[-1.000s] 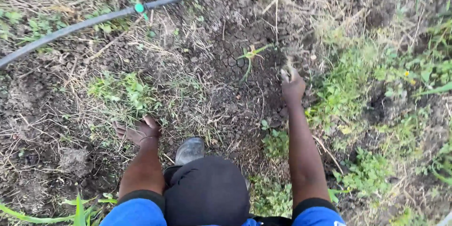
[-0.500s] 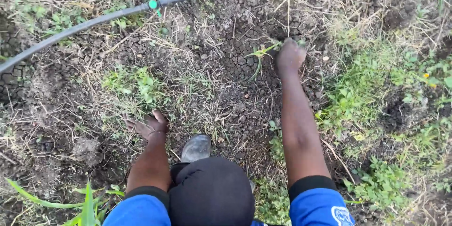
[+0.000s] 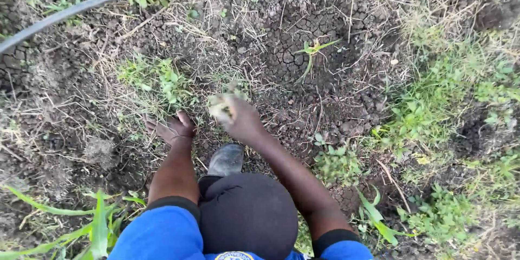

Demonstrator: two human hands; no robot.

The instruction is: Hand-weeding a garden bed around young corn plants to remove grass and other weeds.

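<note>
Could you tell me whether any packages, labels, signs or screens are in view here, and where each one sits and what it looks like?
Round badge: bottom edge of the head view, on the blue shirt just below the dark knee; a pale rim on dark blue, mostly cut off by the frame.
No packages, signs or screens are in view.

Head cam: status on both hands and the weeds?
Left hand flat on the soil, holding nothing. Right hand shut on a blurred weed clump, lifted off the ground. Small seedling stands apart in cracked soil; black hose well clear.
</note>
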